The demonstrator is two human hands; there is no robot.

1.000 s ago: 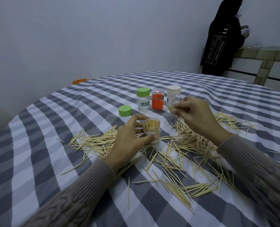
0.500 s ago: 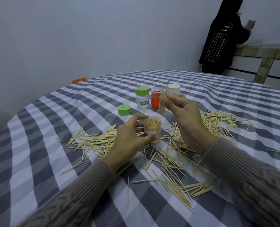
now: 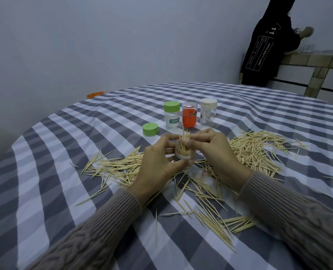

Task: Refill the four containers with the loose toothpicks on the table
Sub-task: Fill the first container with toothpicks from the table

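My left hand (image 3: pixel 159 162) grips a small clear container (image 3: pixel 184 155) standing upright on the table and nearly full of toothpicks. My right hand (image 3: pixel 210 151) pinches a small bunch of toothpicks (image 3: pixel 185 136) whose lower ends are inside the container's mouth. Loose toothpicks (image 3: pixel 255 151) lie scattered on the cloth around and in front of both hands. Behind stand three more containers: a green-lidded one (image 3: pixel 172 115), an orange one (image 3: pixel 189 116) and a white-lidded one (image 3: pixel 208 112). A loose green lid (image 3: pixel 150 129) lies to their left.
The round table carries a grey and white checked cloth (image 3: pixel 54 172). A person in a black top (image 3: pixel 267 49) stands at the back right by a tiled counter (image 3: pixel 317 61). An orange object (image 3: pixel 95 94) shows at the table's far edge.
My right hand has brought a pinched bunch of toothpicks from the pile at the right over to the container and lowered it into the mouth. My left hand has stayed around the container.
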